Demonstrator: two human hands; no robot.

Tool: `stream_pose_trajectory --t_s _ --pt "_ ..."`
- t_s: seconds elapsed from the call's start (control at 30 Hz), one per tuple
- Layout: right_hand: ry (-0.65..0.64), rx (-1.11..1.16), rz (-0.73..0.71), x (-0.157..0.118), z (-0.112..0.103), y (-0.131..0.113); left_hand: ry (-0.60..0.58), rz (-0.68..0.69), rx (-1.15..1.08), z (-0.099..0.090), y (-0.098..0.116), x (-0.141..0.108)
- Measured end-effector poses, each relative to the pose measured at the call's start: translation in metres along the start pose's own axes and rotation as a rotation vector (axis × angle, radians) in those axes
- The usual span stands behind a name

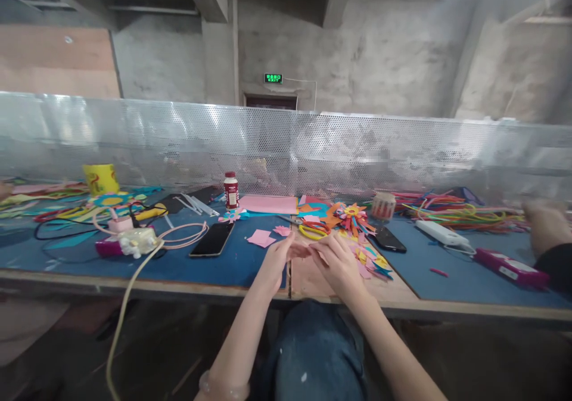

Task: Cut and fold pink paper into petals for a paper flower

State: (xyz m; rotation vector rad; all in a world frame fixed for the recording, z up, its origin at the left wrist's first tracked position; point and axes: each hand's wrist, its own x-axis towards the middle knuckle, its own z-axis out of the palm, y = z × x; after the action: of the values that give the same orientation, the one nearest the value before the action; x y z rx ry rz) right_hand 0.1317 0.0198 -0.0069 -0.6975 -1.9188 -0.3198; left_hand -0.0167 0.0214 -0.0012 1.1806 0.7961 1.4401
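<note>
My left hand [279, 263] and my right hand [337, 263] meet above the bare wooden strip at the table's front edge. Their fingers are bent together around something small and pinkish, too hidden to name. Just behind them lie scissors [314, 229] with yellow and red handles. Pink paper squares [261, 238] and a small pink paper cutout [282, 230] are on the blue mat left of the scissors. To the right sit an orange and pink paper flower [353, 216] and a pile of paper scraps [373, 261].
Phones [212, 239] [388, 239] lie on both sides. A bottle [231, 191] stands behind. Cables and a power strip [127, 243] are at left; pipe cleaners [469, 213] and another person's arm [543, 228] at right. A perforated metal screen [379, 151] closes the back.
</note>
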Motion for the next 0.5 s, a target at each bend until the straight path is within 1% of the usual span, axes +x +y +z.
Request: stream_pose_trajectory --t_s 0.07,0.17,0.27,0.33,0.4,0.43,0.5 --pt "-0.034 -0.136 -0.156 -0.002 0.001 0.003 -0.051 0.003 0.019 0.0 0.002 -0.003" --pt "-0.095 -0.231 -0.329 -0.004 -0.002 0.009 -0.065 0.027 0.037 0.001 0.002 -0.006" --pt "-0.15 -0.291 -0.463 -0.003 -0.007 0.015 -0.069 0.093 0.092 0.001 -0.001 -0.005" --pt "-0.167 -0.314 -0.505 -0.001 -0.01 0.018 -0.059 0.134 0.142 -0.001 -0.004 -0.004" --pt "-0.134 -0.285 -0.459 0.002 -0.012 0.019 -0.043 0.156 0.173 -0.004 -0.004 -0.003" --pt "-0.092 -0.242 -0.388 0.004 -0.012 0.019 -0.035 0.163 0.19 -0.006 -0.002 -0.003" --pt "0.01 -0.104 -0.152 0.01 -0.011 0.018 -0.016 0.191 0.264 -0.01 0.002 -0.005"
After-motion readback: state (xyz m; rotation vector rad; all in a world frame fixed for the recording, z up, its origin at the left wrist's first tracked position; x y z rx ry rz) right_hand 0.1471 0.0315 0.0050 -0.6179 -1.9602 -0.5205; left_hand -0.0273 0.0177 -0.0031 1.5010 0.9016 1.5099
